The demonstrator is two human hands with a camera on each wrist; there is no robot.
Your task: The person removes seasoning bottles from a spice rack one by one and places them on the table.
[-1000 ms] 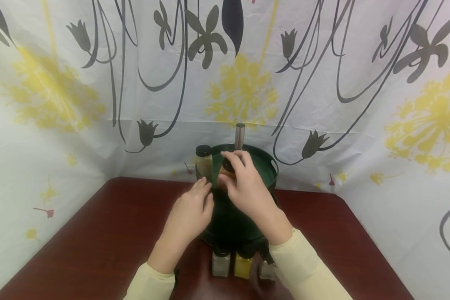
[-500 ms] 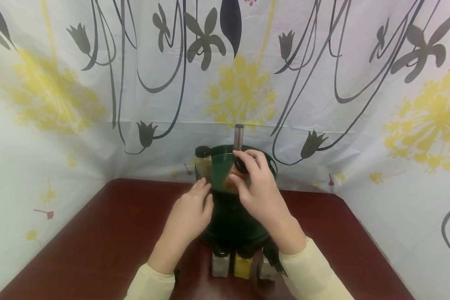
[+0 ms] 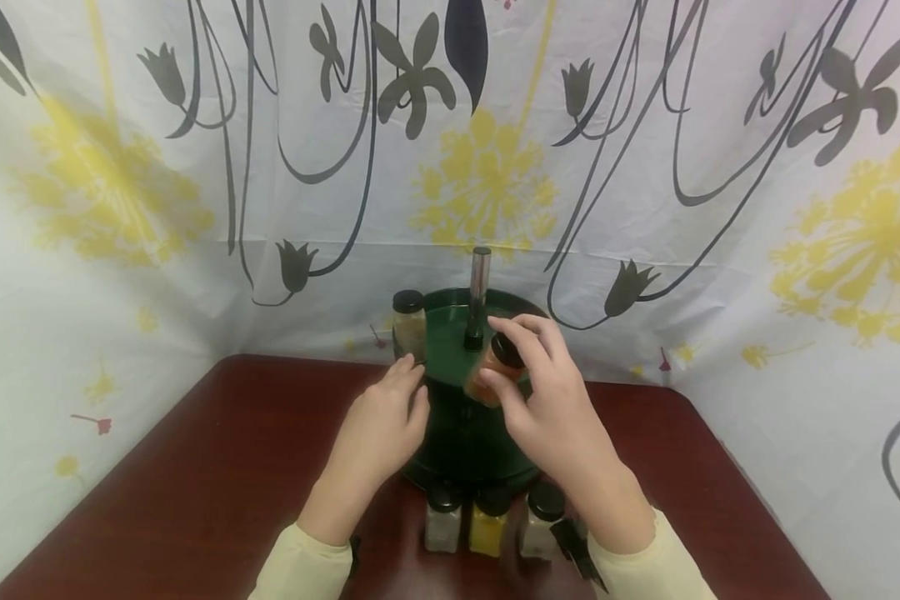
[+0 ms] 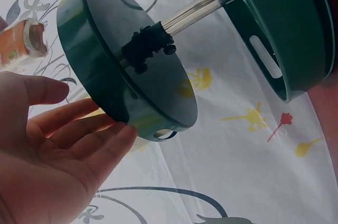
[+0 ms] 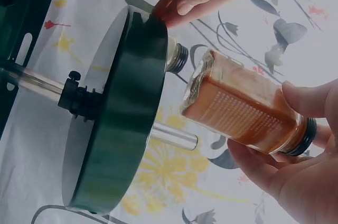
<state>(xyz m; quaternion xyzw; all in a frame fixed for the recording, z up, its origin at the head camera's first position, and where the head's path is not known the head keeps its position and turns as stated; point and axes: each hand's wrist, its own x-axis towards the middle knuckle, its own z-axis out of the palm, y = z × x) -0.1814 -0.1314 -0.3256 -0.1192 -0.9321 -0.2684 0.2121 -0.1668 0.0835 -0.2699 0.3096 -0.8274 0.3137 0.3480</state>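
Note:
My right hand [image 3: 562,408] holds a spice jar [image 3: 486,382] of orange-red powder by its black-lid end, thumb on one side and fingers on the other. The jar is tilted. In the right wrist view the jar [image 5: 240,105] is apart from the green upper tray [image 5: 124,102] of a two-tier rack. My left hand [image 3: 378,425] touches the left side of that tray with extended fingers; in the left wrist view its fingertips [image 4: 124,131] rest against the tray's outer wall. A tan-filled jar [image 3: 409,332] with a black lid stands at the tray's left.
A metal pole [image 3: 479,279] rises through the upper tray. On the dark red table [image 3: 157,467], in front of the rack, stand a greyish jar [image 3: 443,531], a yellow jar [image 3: 487,533] and a whitish jar [image 3: 537,533]. A floral sheet [image 3: 345,317] hangs behind.
My right hand has carried the orange-red jar to the right and nearer me, away from beside the tan jar, uncovering the pole's base. The left hand stays at the tray's left side.

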